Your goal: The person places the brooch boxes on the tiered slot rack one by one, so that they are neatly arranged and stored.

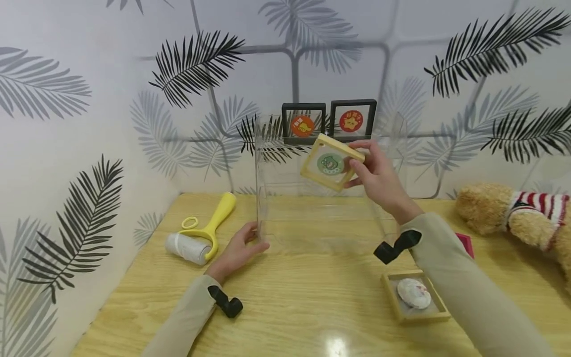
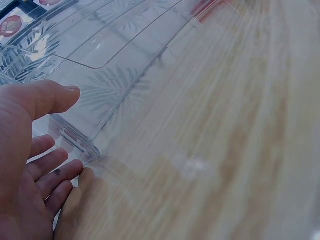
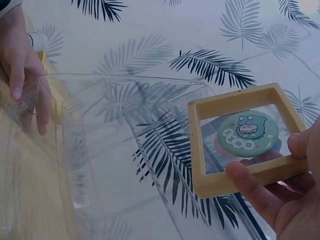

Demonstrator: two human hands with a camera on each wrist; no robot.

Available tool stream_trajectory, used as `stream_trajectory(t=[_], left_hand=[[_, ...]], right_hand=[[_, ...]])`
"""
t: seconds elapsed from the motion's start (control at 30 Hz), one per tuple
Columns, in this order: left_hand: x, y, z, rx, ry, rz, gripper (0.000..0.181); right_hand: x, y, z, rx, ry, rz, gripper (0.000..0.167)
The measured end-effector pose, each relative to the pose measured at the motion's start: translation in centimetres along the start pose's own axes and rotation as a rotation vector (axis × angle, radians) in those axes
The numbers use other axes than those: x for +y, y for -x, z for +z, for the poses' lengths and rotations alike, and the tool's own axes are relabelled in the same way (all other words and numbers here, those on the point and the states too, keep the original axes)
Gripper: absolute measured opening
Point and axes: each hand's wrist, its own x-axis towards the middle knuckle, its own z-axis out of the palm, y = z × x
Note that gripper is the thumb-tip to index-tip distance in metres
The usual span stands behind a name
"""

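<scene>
My right hand (image 1: 379, 178) pinches a light-yellow square frame (image 1: 312, 171) by its right side; a green round badge (image 3: 248, 133) shows inside it. The frame is tilted, held above a clear plastic stand (image 1: 327, 243) on the wooden table. Two black frames (image 1: 285, 124) (image 1: 372, 119) with red round badges are upright at the stand's upper back. My left hand (image 1: 238, 250) touches the stand's lower left side, thumb apart from the fingers; in the left wrist view, the fingers (image 2: 55, 175) are beside the stand's clear corner (image 2: 90, 150).
A yellow-handled lint roller (image 1: 189, 248) and a yellow ring (image 1: 189, 222) lie at left. At right are another light-yellow frame (image 1: 424, 317) with a white round item, a red object (image 1: 465, 244) partly behind my sleeve, and a plush bear (image 1: 486, 206). The patterned wall (image 1: 107, 124) stands behind.
</scene>
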Motion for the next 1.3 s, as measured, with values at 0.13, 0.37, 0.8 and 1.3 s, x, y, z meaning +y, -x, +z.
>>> stream_trajectory(t=[0.13, 0.37, 0.8, 1.3], left_hand=[[0.1, -0.3, 0.0, -0.007, -0.001, 0.029, 0.061], [0.1, 0.0, -0.1, 0.004, -0.009, 0.007, 0.062], [0.0, -0.1, 0.1, 0.010, 0.001, -0.002, 0.063], [0.1, 0.0, 0.1, 0.014, -0.023, -0.005, 0.060]], right_hand=[[-0.6, -2.5, 0.1, 0.044, 0.022, -0.001, 0.031], [-1.0, -5.1, 2.0, 0.014, 0.240, 0.032, 0.031], [0.7, -5.9, 3.1, -0.146, 0.402, 0.141, 0.031], [0.3, -3.0, 2.8, 0.042, 0.555, -0.096, 0.042]])
